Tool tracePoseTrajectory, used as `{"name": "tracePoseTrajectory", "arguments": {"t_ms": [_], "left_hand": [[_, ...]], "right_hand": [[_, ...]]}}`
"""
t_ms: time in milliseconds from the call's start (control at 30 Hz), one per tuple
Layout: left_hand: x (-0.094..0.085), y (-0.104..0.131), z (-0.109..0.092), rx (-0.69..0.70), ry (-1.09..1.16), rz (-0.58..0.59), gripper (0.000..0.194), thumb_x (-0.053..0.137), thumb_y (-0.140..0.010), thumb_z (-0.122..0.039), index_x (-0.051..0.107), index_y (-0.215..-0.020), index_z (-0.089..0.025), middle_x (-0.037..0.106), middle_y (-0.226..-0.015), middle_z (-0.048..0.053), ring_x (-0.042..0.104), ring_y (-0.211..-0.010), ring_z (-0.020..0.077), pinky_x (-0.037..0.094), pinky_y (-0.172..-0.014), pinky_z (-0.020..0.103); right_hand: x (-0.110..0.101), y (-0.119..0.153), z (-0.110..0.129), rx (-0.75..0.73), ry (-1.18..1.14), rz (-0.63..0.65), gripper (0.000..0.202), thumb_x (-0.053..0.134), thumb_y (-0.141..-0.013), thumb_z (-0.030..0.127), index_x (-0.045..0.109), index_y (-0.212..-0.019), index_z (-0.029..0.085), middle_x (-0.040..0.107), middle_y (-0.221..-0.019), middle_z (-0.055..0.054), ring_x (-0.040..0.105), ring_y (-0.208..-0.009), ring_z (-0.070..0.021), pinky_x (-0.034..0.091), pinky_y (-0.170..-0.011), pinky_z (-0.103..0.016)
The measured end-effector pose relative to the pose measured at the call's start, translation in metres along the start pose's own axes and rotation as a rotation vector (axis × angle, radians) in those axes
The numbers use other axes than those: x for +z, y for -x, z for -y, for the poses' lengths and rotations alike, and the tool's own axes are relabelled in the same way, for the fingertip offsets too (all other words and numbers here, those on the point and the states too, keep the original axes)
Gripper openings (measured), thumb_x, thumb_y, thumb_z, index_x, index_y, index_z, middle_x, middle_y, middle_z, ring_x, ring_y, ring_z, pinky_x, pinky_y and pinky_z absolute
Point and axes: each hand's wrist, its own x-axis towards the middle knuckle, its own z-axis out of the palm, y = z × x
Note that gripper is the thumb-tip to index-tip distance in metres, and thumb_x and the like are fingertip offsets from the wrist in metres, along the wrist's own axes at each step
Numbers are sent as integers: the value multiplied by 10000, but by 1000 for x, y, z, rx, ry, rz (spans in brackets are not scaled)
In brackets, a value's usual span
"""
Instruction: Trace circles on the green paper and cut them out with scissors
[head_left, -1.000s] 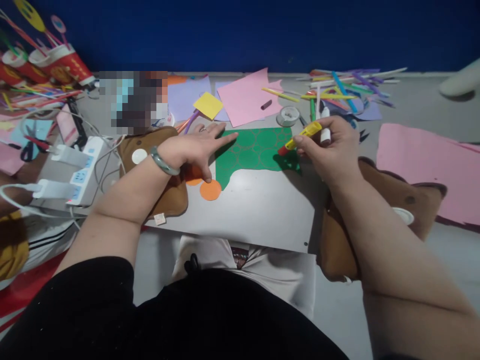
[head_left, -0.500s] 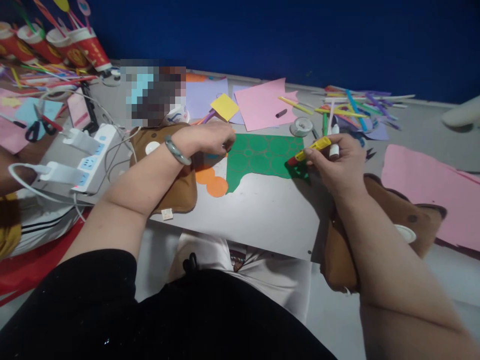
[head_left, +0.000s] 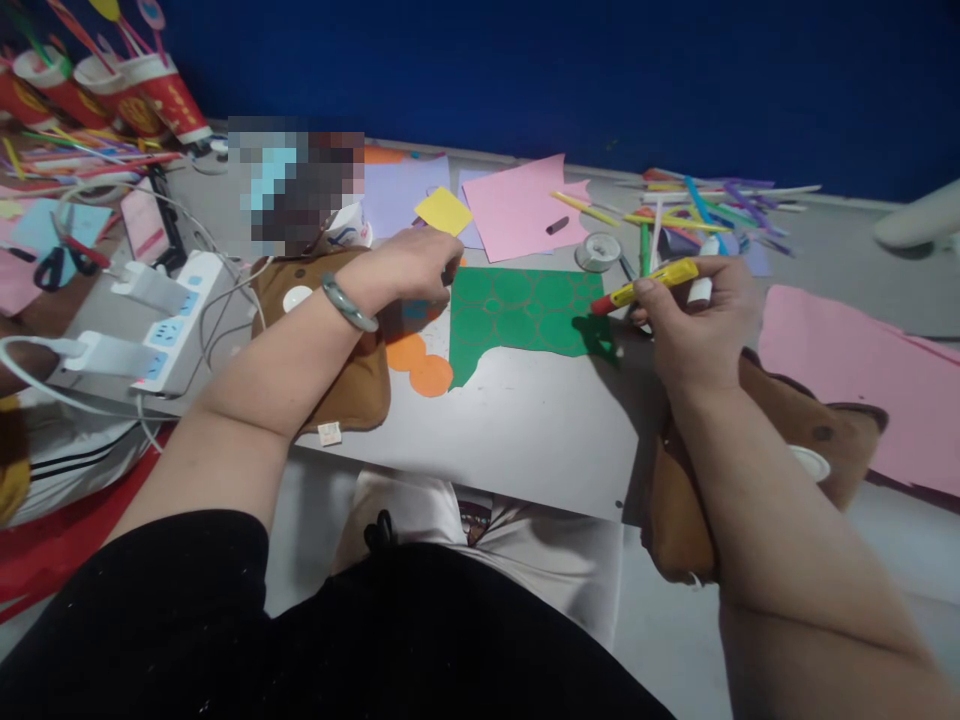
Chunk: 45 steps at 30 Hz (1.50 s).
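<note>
Green paper (head_left: pixel 517 300) with drawn circle outlines lies on the table between my hands. My right hand (head_left: pixel 705 325) grips a yellow marker-like stick (head_left: pixel 660 283) with a red end, which points left over the paper's right edge. A white pen (head_left: pixel 700 288) with a dark end is tucked in the same hand. My left hand (head_left: pixel 420 265), a bangle at its wrist, is closed with fingers curled at the paper's upper left corner. A small dark patch shows at its fingertips; I cannot make out what it is. Orange paper circles (head_left: pixel 430 376) lie just below it.
Brown plush pieces (head_left: pixel 352 390) lie under both forearms. Pink paper (head_left: pixel 517 205), a tape roll (head_left: pixel 598 252) and coloured sticks (head_left: pixel 697 205) lie along the back. A power strip (head_left: pixel 180 325) with cables, scissors (head_left: pixel 60 260) and red cups (head_left: pixel 165 100) stand left, near another person.
My right hand has shifted right and slightly up with the yellow stick, its red end now higher over the paper. My left hand stays at the corner. The view has shifted slightly.
</note>
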Motion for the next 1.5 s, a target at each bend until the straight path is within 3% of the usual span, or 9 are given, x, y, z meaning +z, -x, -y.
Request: {"name": "tracePoseTrajectory", "arguments": {"t_ms": [100, 267, 433, 567, 833, 1000, 1100, 1267, 1500], "left_hand": [[1, 0, -1, -7, -5, 7, 453, 816, -721, -247, 787, -1168, -178, 777, -1079, 84, 707, -1009, 277, 490, -780, 337], [3, -2, -1, -81, -11, -90, 358, 682, -853, -175, 788, -1194, -149, 759, -1142, 129, 682, -1127, 310, 499, -936, 382], [17, -15, 9, -2, 49, -201, 419, 681, -896, -210, 763, -1303, -162, 763, -1152, 126, 680, -1104, 288, 507, -948, 378], [24, -21, 14, 4, 86, -260, 392, 690, -895, -220, 772, -1277, -184, 769, -1115, 108, 683, -1090, 278, 510, -963, 383], [16, -17, 9, -8, 90, -168, 480, 678, -907, -275, 752, -1368, -160, 766, -1115, 94, 644, -994, 236, 484, -888, 374], [17, -21, 11, -3, 121, -121, 507, 789, -842, -385, 780, -1299, -165, 753, -1064, 76, 650, -944, 231, 466, -820, 339], [19, -23, 13, 1, 148, -97, 559, 835, -803, -444, 773, -1283, -164, 748, -1074, 86, 664, -980, 252, 480, -835, 336], [20, -24, 20, 70, 155, -79, 689, 896, -723, -472, 726, -1324, -182, 729, -1184, 111, 662, -1124, 302, 507, -928, 351], [16, -22, 24, 132, 148, -16, 815, 942, -608, -395, 671, -1361, -239, 701, -1278, 88, 626, -1195, 308, 501, -928, 324]], "right_hand": [[1, -1, 1, -25, -15, -9, 568, 919, -722, 648, 629, -965, 223, 632, -810, 29, 601, -507, -106, 471, -413, -245], [5, -2, -1, -59, -78, -43, 655, 914, -697, 745, 616, -965, 227, 612, -749, 40, 562, -440, -97, 419, -382, -231], [8, -5, -9, -127, -122, -134, 622, 873, -776, 746, 573, -985, 243, 602, -778, 36, 537, -447, -95, 411, -394, -242], [7, -9, -18, -166, -146, -209, 519, 837, -870, 642, 545, -1037, 246, 621, -879, 18, 539, -477, -73, 413, -408, -224], [10, -11, -24, -226, -176, -268, 557, 756, -913, 726, 518, -1104, 260, 679, -982, 2, 497, -459, -45, 397, -421, -224], [9, -10, -23, -133, -155, -210, 476, 758, -921, 628, 504, -1095, 265, 678, -936, 12, 504, -489, -63, 443, -459, -257], [9, -10, -23, -161, -194, -209, 474, 785, -890, 605, 514, -1067, 258, 637, -873, 33, 486, -464, -58, 404, -418, -237], [11, -9, -20, -152, -158, -217, 540, 813, -843, 679, 539, -1053, 263, 612, -885, 25, 525, -484, -72, 416, -408, -240], [12, -9, -21, -143, -134, -218, 736, 803, -726, 902, 540, -1016, 279, 622, -854, 5, 499, -451, -96, 390, -405, -271]]}}
